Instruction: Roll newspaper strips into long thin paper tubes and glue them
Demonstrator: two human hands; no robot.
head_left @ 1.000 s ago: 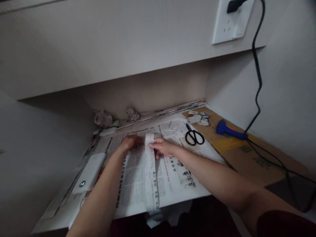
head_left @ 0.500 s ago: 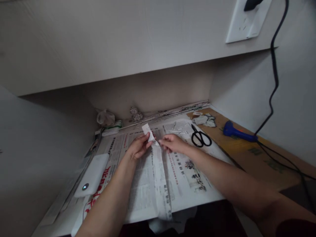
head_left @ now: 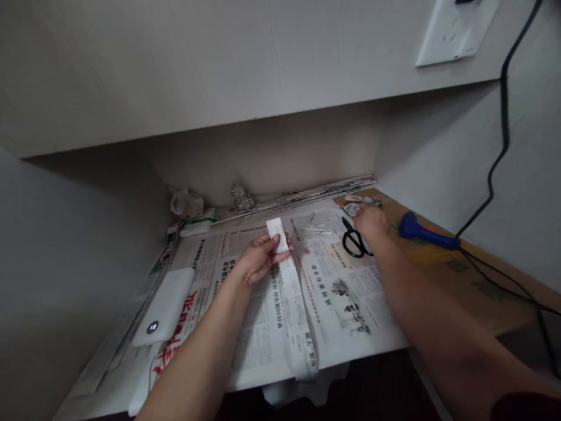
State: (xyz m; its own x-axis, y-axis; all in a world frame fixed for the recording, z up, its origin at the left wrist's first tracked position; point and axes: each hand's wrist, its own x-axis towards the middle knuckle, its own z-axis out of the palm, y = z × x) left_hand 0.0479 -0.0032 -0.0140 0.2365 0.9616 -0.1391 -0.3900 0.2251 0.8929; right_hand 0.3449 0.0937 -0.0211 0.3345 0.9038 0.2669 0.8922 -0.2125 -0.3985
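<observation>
My left hand (head_left: 265, 256) pinches the upper end of a long newspaper strip (head_left: 293, 304) between thumb and fingers. A blank white end (head_left: 275, 227) of the strip sticks up past the fingertips, and the rest hangs down across the newspaper to the table's front edge. Out at the right, my right hand (head_left: 371, 222) has its fingers closed over a crumpled grey-white cloth (head_left: 350, 209); its fingertips are partly hidden. Black-handled scissors (head_left: 353, 241) lie just left of that hand, partly behind the wrist.
Newspaper sheets (head_left: 254, 345) cover the table. A white power bank (head_left: 164, 307) lies on the left. Small white bits (head_left: 319, 229) and thin paper sticks (head_left: 315, 194) lie farther back. On the cardboard (head_left: 438, 280) rests a blue corded tool (head_left: 429, 235); its cable (head_left: 504, 117) runs upward.
My right hand has left the newspaper strip and reached right and away, onto the crumpled cloth. My left hand keeps hold of the strip. The view has shifted slightly.
</observation>
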